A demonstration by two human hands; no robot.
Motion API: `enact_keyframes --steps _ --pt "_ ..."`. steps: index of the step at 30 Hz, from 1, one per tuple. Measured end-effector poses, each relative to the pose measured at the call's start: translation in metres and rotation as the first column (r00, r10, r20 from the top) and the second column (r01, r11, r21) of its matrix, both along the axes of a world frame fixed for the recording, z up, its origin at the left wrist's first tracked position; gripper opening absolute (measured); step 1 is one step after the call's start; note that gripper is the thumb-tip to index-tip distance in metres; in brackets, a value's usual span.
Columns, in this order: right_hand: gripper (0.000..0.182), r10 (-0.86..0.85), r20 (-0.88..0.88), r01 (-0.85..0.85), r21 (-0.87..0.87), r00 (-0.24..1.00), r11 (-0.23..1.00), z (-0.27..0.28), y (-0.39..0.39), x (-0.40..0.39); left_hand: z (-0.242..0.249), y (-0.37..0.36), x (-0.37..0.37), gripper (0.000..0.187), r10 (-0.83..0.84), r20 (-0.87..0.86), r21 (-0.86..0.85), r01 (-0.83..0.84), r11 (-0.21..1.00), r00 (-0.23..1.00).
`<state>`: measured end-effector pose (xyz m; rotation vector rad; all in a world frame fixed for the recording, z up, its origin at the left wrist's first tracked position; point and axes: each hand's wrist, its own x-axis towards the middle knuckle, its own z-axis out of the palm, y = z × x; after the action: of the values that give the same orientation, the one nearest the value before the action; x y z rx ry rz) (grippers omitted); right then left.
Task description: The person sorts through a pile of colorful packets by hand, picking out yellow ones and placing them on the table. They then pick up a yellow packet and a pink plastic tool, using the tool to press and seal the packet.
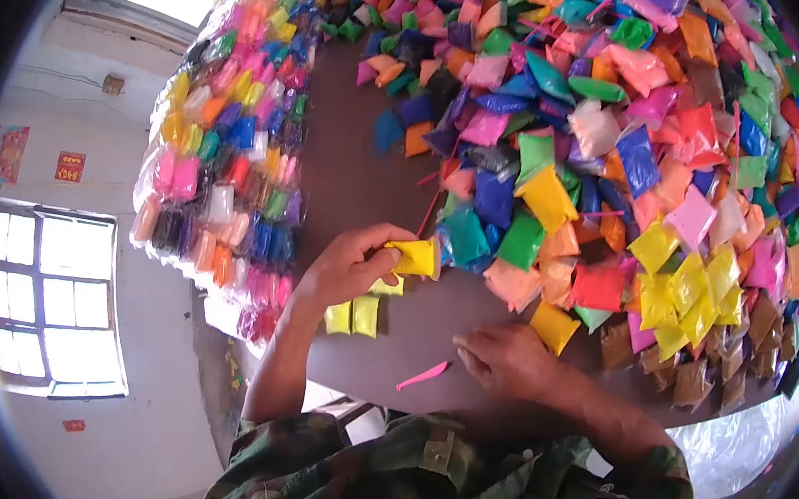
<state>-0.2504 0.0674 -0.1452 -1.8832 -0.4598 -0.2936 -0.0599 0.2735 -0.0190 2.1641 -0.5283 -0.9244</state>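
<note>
Between the thumb and fingers of my left hand (pixel 353 263) is a small yellow packet (pixel 415 257), held above the table. Just below it, several yellow-green packets (pixel 353 316) lie side by side, partly covered by that hand. My right hand (pixel 509 359) rests low over the table near its front edge, fingers curled in; whether anything is inside them is hidden. An orange-yellow packet (pixel 554 327) lies right behind its knuckles. To the left of the right hand, a pink plastic modelling tool (pixel 423 375) lies on the brown tabletop (pixel 345 170).
A big heap of loose coloured packets (pixel 604 153) covers the back and right of the table. Along the left edge, packets in clear plastic wrap (pixel 227 170) are stacked. Clear plastic sheeting (pixel 731 449) hangs at lower right. A window (pixel 53 297) is in the left wall.
</note>
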Motion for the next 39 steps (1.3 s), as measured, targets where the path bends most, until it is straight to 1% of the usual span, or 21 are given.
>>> enact_keyframes --steps 1,4,7,8,10,13,16,17,18,20,22,23,24,25,26,28,30,31,34,37,39 --pt "0.022 0.013 -0.016 -0.013 0.003 1.000 1.000 0.000 0.001 -0.001 0.008 0.000 -0.008 0.031 0.018 -0.029 0.073 -0.016 0.997 0.999" --pt "0.024 0.022 -0.023 -0.022 0.003 0.999 1.000 -0.002 0.002 -0.003 -0.003 0.015 -0.030 0.032 0.028 0.118 0.016 -0.030 0.999 0.993" --pt "0.022 -0.005 0.016 0.006 -0.042 1.000 0.999 -0.013 0.006 -0.004 -0.007 0.021 -0.050 0.034 0.083 0.146 0.108 -0.099 0.989 0.986" --pt "0.021 -0.008 0.030 0.010 -0.081 1.000 0.997 -0.015 0.007 -0.003 -0.009 0.015 -0.055 0.032 0.101 0.157 -0.046 -0.095 0.994 0.982" --pt "0.021 0.001 0.018 0.001 -0.096 1.000 0.995 -0.019 0.009 -0.006 -0.010 -0.008 -0.070 0.030 0.151 0.054 -0.195 -0.138 0.971 0.987" --pt "0.016 0.007 0.048 -0.004 -0.050 0.999 0.999 -0.021 0.012 -0.005 -0.008 -0.056 -0.090 0.028 0.066 0.019 -0.282 -0.058 0.958 0.998" --pt "0.014 -0.013 0.130 0.023 -0.078 0.991 0.997 -0.026 0.013 -0.004 0.003 -0.118 -0.106 0.027 0.009 0.080 -0.311 0.017 0.950 0.997" --pt "0.014 -0.027 0.160 0.040 -0.079 0.987 0.996 -0.029 0.014 -0.004 0.003 -0.135 -0.107 0.030 -0.064 0.123 -0.322 0.101 0.941 0.990" --pt "0.014 -0.040 0.192 0.056 -0.080 0.981 0.995 -0.033 0.016 -0.002 0.006 -0.156 -0.113 0.031 -0.034 0.012 -0.391 0.035 0.920 0.999" --pt "0.013 -0.042 0.212 0.038 0.023 0.976 0.999 -0.036 0.020 0.000 0.013 -0.190 -0.126 0.034 0.013 -0.217 -0.492 -0.121 0.862 0.976" --pt "0.011 -0.046 0.264 0.021 0.096 0.963 0.995 -0.032 0.018 0.002 -0.005 -0.196 -0.123 0.036 -0.025 0.117 -0.445 0.075 0.892 0.993" --pt "0.011 -0.050 0.285 0.020 0.111 0.957 0.994 -0.031 0.017 0.003 -0.012 -0.198 -0.120 0.037 -0.050 0.284 -0.397 0.165 0.903 0.957" --pt "0.011 -0.065 0.294 0.040 0.090 0.954 0.995 -0.031 0.016 0.004 -0.010 -0.196 -0.118 0.037 -0.034 0.260 -0.381 0.135 0.915 0.965" --pt "0.012 -0.078 0.302 0.059 0.072 0.950 0.996 -0.031 0.017 0.003 -0.008 -0.188 -0.112 0.036 -0.016 0.235 -0.362 0.103 0.926 0.972" --pt "0.012 -0.024 0.221 0.013 0.051 0.975 0.999 -0.031 0.016 0.002 -0.003 -0.182 -0.104 0.036 0.007 0.211 -0.345 0.068 0.936 0.977" --pt "0.013 0.090 0.050 -0.091 0.016 0.995 0.996 -0.030 0.013 -0.004 0.006 -0.175 -0.080 0.031 0.075 0.330 -0.354 0.050 0.934 0.941" --pt "0.013 0.080 0.045 -0.080 0.006 0.996 0.997 -0.036 0.015 -0.008 0.007 -0.170 -0.046 0.030 0.149 0.401 -0.407 0.030 0.913 0.904" --pt "0.013 0.086 0.061 -0.086 -0.008 0.994 0.996 -0.039 0.014 -0.005 0.013 -0.170 -0.030 0.024 0.206 0.343 -0.434 -0.039 0.900 0.916" --pt "0.014 0.044 0.111 -0.047 0.023 0.993 0.999 -0.019 0.005 -0.006 0.003 -0.167 0.051 0.023 0.265 0.462 -0.470 -0.020 0.882 0.846" --pt "0.017 0.039 0.089 -0.044 0.049 0.995 0.998 -0.010 0.003 -0.007 0.000 -0.182 0.121 0.028 0.297 0.671 -0.430 0.031 0.902 0.680" --pt "0.019 0.039 0.079 -0.043 0.053 0.996 0.998 -0.010 0.003 -0.006 -0.019 -0.189 0.178 0.036 0.294 0.595 -0.373 -0.068 0.925 0.748"
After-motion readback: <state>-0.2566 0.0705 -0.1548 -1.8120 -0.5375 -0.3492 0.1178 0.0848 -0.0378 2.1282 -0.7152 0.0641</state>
